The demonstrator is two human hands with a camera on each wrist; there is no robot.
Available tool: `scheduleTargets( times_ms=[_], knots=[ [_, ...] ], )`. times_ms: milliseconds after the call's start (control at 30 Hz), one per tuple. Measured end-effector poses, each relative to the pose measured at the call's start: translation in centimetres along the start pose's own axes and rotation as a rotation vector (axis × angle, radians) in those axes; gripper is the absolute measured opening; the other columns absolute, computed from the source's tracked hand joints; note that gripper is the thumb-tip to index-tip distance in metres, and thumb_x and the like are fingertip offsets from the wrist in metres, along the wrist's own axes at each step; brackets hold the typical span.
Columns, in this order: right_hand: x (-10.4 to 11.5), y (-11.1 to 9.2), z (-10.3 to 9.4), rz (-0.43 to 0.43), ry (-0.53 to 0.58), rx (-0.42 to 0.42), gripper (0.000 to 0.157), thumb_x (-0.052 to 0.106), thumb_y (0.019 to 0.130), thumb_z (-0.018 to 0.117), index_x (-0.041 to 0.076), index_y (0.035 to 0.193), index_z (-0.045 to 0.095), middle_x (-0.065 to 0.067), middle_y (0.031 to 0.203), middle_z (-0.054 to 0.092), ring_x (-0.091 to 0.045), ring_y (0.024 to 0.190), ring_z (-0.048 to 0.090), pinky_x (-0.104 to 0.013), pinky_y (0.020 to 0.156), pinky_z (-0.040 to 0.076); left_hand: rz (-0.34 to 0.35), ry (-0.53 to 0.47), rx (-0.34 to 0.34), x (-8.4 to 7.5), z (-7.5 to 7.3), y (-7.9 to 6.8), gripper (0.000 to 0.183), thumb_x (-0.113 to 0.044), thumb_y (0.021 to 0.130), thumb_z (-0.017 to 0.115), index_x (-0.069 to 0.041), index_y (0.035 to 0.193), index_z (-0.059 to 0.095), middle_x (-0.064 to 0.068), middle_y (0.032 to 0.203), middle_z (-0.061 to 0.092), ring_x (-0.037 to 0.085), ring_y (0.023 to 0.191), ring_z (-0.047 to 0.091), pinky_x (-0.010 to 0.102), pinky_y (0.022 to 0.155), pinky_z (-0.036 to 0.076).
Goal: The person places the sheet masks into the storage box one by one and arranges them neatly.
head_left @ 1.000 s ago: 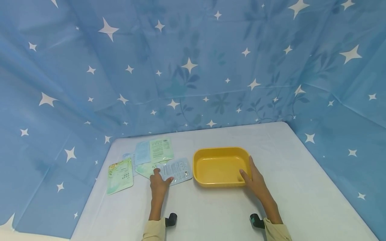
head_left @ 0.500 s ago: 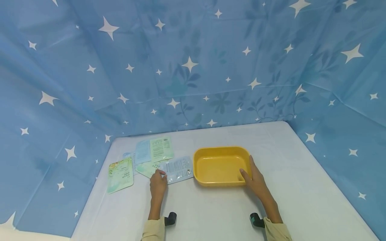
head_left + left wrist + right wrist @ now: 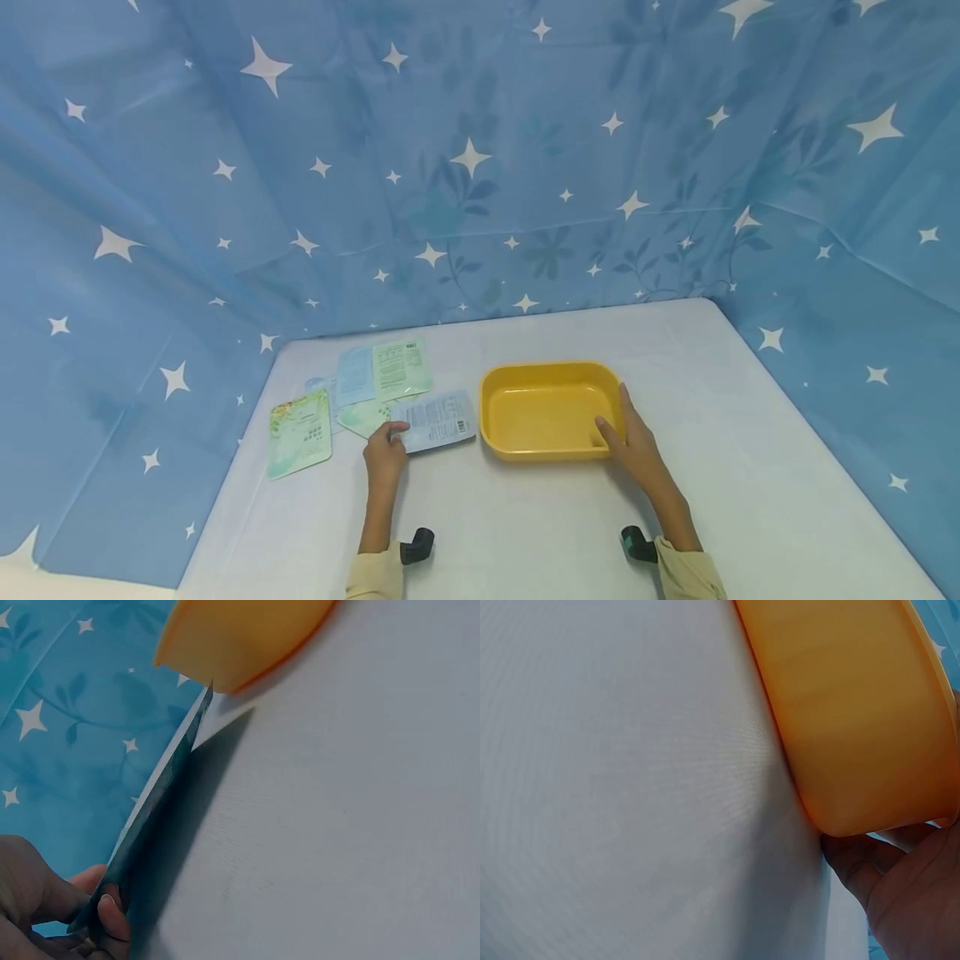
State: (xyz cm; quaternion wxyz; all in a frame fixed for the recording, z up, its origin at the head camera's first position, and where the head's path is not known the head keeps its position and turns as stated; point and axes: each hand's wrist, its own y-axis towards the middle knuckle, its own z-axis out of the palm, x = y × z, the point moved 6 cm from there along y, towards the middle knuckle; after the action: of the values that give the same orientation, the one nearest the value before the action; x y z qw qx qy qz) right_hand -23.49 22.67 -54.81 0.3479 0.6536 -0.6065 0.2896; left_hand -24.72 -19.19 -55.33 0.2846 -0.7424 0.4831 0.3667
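In the head view my left hand (image 3: pixel 386 448) pinches the left edge of a pale blue printed sachet (image 3: pixel 438 419). The left wrist view shows this sachet (image 3: pixel 161 791) raised off the table, its shadow beneath, with fingers below and thumb above. My right hand (image 3: pixel 634 443) grips the right end of a yellow plastic tray (image 3: pixel 551 454), thumb inside the rim and fingers along the outer wall. Seen from the right wrist, the tray's side wall (image 3: pixel 855 712) stands on the cloth. The sachet's right end is close to the tray's left side.
Left of the held sachet, a green sachet (image 3: pixel 300 437) lies apart at the front. Behind it, blue (image 3: pixel 356 379) and green (image 3: pixel 401 371) sachets overlap, partly covering others. A white cloth covers the table (image 3: pixel 525 525); a starry blue curtain (image 3: pixel 480 208) hangs behind.
My left hand has gone from lying over the sachet with spread fingers to pinching its left edge, and the sachet has lifted from the table. My right hand and the tray have stayed put.
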Motion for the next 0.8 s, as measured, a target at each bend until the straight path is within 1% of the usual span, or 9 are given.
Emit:
scheduleTargets(
  times_ms=[133, 300, 367, 433, 500, 567, 633, 733, 800],
  knots=[
    [0.16, 0.02, -0.16, -0.023, 0.000, -0.015, 0.081, 0.036, 0.101, 0.050, -0.002, 0.155, 0.002, -0.027, 0.161, 0.008, -0.048, 0.146, 0.013, -0.062, 0.116, 0.017, -0.068, -0.084, 0.036, 0.23, -0.04, -0.02, 0.029, -0.003, 0.097, 0.044, 0.003, 0.113, 0.067, 0.029, 0.126, 0.060, 0.029, 0.076, 0.065, 0.032, 0.064, 0.056],
    [0.19, 0.21, -0.18, -0.029, -0.004, -0.018, 0.081, 0.035, 0.101, 0.050, -0.002, 0.155, 0.002, -0.026, 0.161, 0.008, -0.048, 0.146, 0.014, -0.062, 0.116, 0.017, -0.036, -0.077, -0.013, -0.14, -0.47, -0.01, 0.024, -0.012, 0.092, 0.062, 0.002, 0.112, 0.068, 0.028, 0.128, 0.060, 0.038, 0.102, 0.065, 0.039, 0.077, 0.057],
    [0.16, 0.27, -0.12, -0.025, -0.003, -0.013, 0.081, 0.035, 0.101, 0.050, -0.001, 0.155, 0.001, -0.026, 0.161, 0.008, -0.048, 0.146, 0.013, -0.062, 0.116, 0.017, -0.020, -0.072, -0.036, -0.28, -0.65, -0.02, 0.024, -0.011, 0.090, 0.067, 0.002, 0.111, 0.068, 0.028, 0.129, 0.059, 0.040, 0.105, 0.064, 0.036, 0.073, 0.058],
    [0.14, 0.30, -0.07, -0.017, -0.002, -0.010, 0.081, 0.036, 0.101, 0.049, 0.001, 0.155, 0.001, -0.025, 0.161, 0.008, -0.047, 0.147, 0.013, -0.061, 0.116, 0.017, -0.022, -0.095, -0.031, -0.30, -0.66, -0.06, 0.025, -0.009, 0.089, 0.068, 0.002, 0.112, 0.066, 0.029, 0.132, 0.056, 0.040, 0.099, 0.066, 0.029, 0.064, 0.058],
    [0.02, 0.30, 0.01, -0.012, -0.006, -0.009, 0.081, 0.036, 0.101, 0.049, 0.001, 0.156, 0.000, -0.025, 0.161, 0.008, -0.047, 0.147, 0.013, -0.061, 0.116, 0.017, -0.028, -0.098, -0.015, -0.26, -0.65, -0.05, 0.026, -0.008, 0.089, 0.067, 0.001, 0.114, 0.066, 0.029, 0.135, 0.054, 0.040, 0.104, 0.065, 0.027, 0.064, 0.058],
    [-0.06, 0.26, 0.07, -0.010, -0.007, -0.008, 0.082, 0.036, 0.101, 0.050, 0.001, 0.155, 0.000, -0.025, 0.162, 0.008, -0.047, 0.147, 0.014, -0.062, 0.116, 0.017, -0.038, -0.103, 0.004, -0.12, -0.66, -0.05, 0.027, -0.007, 0.090, 0.065, 0.001, 0.115, 0.065, 0.028, 0.140, 0.051, 0.041, 0.119, 0.058, 0.034, 0.083, 0.057],
    [-0.15, 0.24, 0.14, -0.008, -0.009, -0.007, 0.082, 0.036, 0.101, 0.050, 0.001, 0.155, 0.000, -0.025, 0.162, 0.008, -0.046, 0.147, 0.014, -0.061, 0.117, 0.017, -0.055, -0.119, 0.020, 0.09, -0.69, -0.06, 0.027, -0.006, 0.091, 0.064, 0.000, 0.117, 0.065, 0.026, 0.144, 0.048, 0.041, 0.132, 0.048, 0.043, 0.099, 0.050],
    [-0.07, 0.19, 0.12, -0.014, -0.003, -0.010, 0.082, 0.036, 0.101, 0.050, 0.000, 0.155, 0.001, -0.025, 0.162, 0.008, -0.047, 0.147, 0.014, -0.061, 0.116, 0.017, -0.081, -0.162, 0.037, 0.33, -0.82, -0.17, 0.028, -0.005, 0.091, 0.062, 0.000, 0.119, 0.064, 0.023, 0.148, 0.043, 0.041, 0.143, 0.031, 0.052, 0.114, 0.032],
    [0.02, 0.19, 0.08, -0.019, -0.004, -0.015, 0.082, 0.036, 0.101, 0.051, 0.000, 0.155, 0.001, -0.026, 0.161, 0.009, -0.048, 0.146, 0.015, -0.062, 0.115, 0.018, -0.094, -0.207, 0.044, 0.32, -0.92, -0.28, 0.029, -0.005, 0.092, 0.061, 0.000, 0.120, 0.063, 0.023, 0.150, 0.041, 0.040, 0.144, 0.029, 0.051, 0.114, 0.032]
  ],
)
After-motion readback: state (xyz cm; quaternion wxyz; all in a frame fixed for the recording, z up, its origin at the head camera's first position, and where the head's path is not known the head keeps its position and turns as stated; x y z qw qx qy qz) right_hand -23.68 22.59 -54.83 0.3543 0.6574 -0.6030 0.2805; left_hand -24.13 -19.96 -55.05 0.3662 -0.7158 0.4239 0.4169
